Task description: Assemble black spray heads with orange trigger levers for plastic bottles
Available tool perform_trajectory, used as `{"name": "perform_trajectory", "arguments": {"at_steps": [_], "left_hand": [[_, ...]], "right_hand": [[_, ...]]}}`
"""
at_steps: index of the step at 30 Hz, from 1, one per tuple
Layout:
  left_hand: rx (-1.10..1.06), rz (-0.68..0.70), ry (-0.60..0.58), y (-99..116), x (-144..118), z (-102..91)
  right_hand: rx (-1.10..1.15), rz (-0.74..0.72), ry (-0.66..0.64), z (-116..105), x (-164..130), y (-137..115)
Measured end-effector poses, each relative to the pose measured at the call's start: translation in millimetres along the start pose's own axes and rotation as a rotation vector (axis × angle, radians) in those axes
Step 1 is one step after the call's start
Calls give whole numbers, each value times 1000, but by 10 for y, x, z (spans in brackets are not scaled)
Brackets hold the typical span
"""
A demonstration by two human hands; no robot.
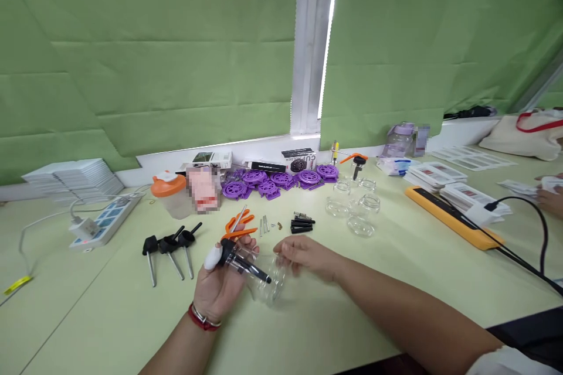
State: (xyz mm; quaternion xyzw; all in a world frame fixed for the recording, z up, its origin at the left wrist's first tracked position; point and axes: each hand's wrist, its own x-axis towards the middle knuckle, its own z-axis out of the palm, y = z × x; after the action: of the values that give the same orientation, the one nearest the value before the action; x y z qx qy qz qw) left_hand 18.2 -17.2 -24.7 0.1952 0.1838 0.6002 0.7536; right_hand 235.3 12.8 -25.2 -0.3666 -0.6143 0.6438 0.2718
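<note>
My left hand (222,293) is wrapped around the neck end of a clear spray bottle (275,287), tilted above the table. Its black pump head with an orange trigger (240,234) is at the neck, and the dark pump tube shows through the clear wall. A white covering sits on my left thumb. At the bottle's far end my right hand (303,253) has its fingers curled against the clear wall; some fingertips are hidden or blurred. Just beyond lie loose orange triggers (238,220), metal pins (264,226), springs (301,216) and black tubes (302,226).
Black heads with metal rods (169,244) lie at left, near a power strip (108,220) and orange-lidded cup (170,193). Purple wheel-shaped parts (269,180) line the back. Clear bottles (360,211) stand right, before an orange power strip (453,217). Another person's hand (552,196) is far right.
</note>
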Motion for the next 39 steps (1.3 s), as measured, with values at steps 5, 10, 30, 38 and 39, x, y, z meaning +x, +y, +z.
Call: {"name": "perform_trajectory", "arguments": {"at_steps": [5, 10, 30, 38, 39], "left_hand": [[185, 85, -17, 19, 14, -2], [790, 217, 100, 44, 18, 10], [1014, 180, 309, -72, 0, 99], [1078, 247, 275, -73, -27, 142], [1109, 252, 267, -79, -29, 144]], "right_hand": [[621, 210, -174, 315, -90, -2], [405, 203, 22, 219, -88, -57], [-231, -162, 23, 144, -243, -119], [-92, -51, 68, 111, -272, -117], [-34, 41, 30, 120, -270, -113]]}}
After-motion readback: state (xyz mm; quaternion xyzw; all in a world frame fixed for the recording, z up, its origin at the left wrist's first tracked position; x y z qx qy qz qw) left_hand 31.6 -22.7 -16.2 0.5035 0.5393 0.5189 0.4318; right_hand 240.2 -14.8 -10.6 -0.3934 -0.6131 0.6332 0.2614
